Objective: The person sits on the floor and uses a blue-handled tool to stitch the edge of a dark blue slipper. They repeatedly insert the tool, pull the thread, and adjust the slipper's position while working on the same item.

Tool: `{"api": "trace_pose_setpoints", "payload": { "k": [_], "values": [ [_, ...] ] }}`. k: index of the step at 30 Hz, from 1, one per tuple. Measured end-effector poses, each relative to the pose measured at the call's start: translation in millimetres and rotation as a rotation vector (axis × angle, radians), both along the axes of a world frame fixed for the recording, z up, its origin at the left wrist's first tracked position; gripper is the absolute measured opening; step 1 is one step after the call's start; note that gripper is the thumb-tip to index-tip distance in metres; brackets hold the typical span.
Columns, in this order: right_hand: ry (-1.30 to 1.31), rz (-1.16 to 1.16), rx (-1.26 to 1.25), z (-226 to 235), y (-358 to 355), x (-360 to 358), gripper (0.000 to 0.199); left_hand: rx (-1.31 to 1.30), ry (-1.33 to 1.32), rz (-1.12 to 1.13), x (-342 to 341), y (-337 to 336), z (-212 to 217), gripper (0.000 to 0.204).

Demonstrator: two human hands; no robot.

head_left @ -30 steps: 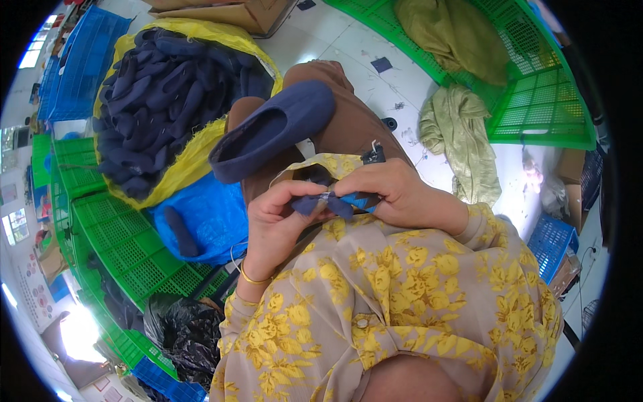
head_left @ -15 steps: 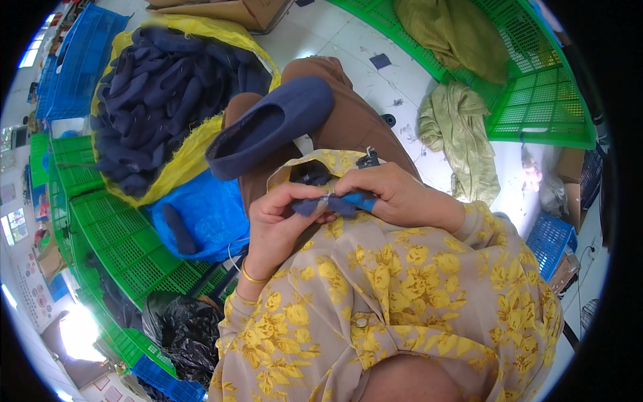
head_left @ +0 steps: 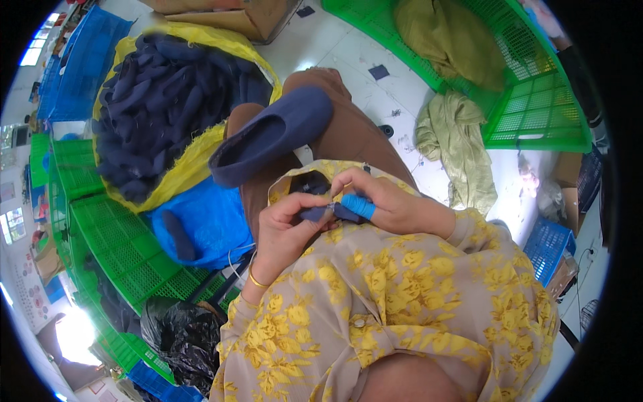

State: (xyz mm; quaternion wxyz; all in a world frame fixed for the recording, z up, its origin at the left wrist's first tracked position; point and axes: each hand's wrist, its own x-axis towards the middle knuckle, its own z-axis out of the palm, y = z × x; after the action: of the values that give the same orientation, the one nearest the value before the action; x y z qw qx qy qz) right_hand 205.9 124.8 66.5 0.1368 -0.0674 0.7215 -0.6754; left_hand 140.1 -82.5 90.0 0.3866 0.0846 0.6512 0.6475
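I had the left hand (head_left: 284, 221) pinching a navy cloth (head_left: 346, 214) before the floral shirt (head_left: 408, 268); how the right hand (head_left: 400, 206) gripped, I couldn't tell. A loosened pinch could have dropped it.

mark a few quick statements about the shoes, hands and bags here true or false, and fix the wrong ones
1. A dark blue shoe lies over the person's brown trousers. True.
2. The heap of dark blue shoes sits in a red bag. False: the bag is yellow.
3. The left hand pinches a small dark blue piece. True.
4. The right hand rests far from the left. False: their fingertips are close together.
5. A gold bracelet is on the left wrist. True.
6. A black plastic bag lies at the picture's right edge. False: it is at the lower left.
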Motion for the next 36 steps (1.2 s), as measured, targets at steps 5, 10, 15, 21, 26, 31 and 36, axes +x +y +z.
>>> {"api": "trace_pose_setpoints", "payload": {
  "k": [5, 10, 15, 21, 26, 31, 36],
  "values": [
    [0.002, 0.017, -0.089, -7.4, -8.0, -1.0, 0.022, -0.123, 0.221, -0.126, -3.0, -8.5, -23.4, 0.017],
    [0.069, 0.075, 0.084, -8.5, -0.2, -3.9, 0.019, -0.127, 0.189, -0.181, -6.3, -5.0, -35.3, 0.015],
    [0.265, -0.045, 0.335, -10.5, -4.7, -6.4, 0.028, -0.006, 0.019, -0.014, 2.0, 1.3, -23.6, 0.012],
    [0.449, -0.156, 0.195, -12.2, -15.3, -5.8, 0.030, -0.001, -0.003, 0.008, 3.3, 1.7, -28.2, 0.012],
    [0.376, -0.253, -0.037, -2.0, -10.5, -3.4, 0.026, -0.060, 0.122, -0.076, 3.0, -0.8, -39.1, 0.013],
    [0.171, -0.256, -0.274, 25.5, -6.3, -5.8, 0.012, -0.017, 0.135, -0.061, 1.9, 3.9, -37.2, 0.017],
    [-0.023, -0.301, -0.564, 23.8, 3.2, -12.9, 0.009, -0.170, 0.584, -0.227, -11.3, -3.1, -37.0, 0.022]
  ]
}}
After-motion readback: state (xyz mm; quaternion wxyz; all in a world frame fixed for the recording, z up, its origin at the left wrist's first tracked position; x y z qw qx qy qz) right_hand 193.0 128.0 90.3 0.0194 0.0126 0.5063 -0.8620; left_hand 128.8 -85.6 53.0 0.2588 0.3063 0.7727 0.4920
